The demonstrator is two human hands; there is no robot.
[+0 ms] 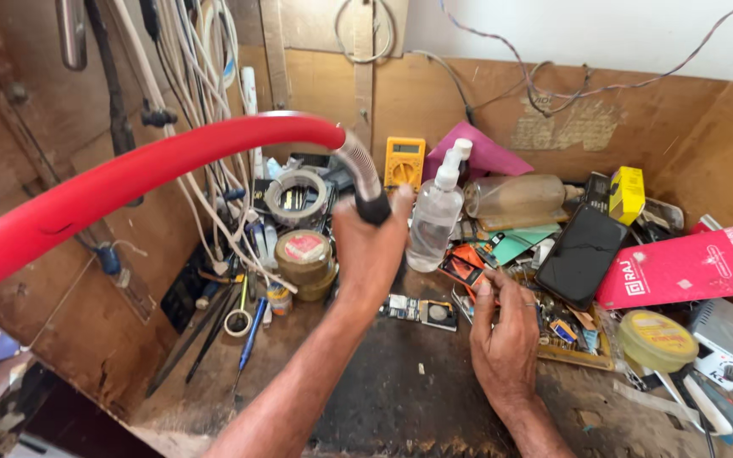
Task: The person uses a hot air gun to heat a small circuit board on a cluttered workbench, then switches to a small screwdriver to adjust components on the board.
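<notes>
My left hand (371,250) is raised over the workbench, closed around the black end of a flexible metal gooseneck (360,167). That neck continues into a thick red tube (146,170) curving off to the left. My right hand (502,335) rests lower on the dark mat (400,399), fingers reaching into small parts beside an orange-cased part (466,267); whether it pinches anything is unclear. A small circuit board (422,310) lies between the two hands. A clear spray bottle (436,212) stands just behind them.
A yellow multimeter (404,161), tape rolls (297,197), a jar (303,259), a black phone (581,254), a pink box (689,267), a yellow-lidded tin (657,339) and screwdrivers (248,335) crowd the bench. Cables (197,93) hang on the wooden back wall.
</notes>
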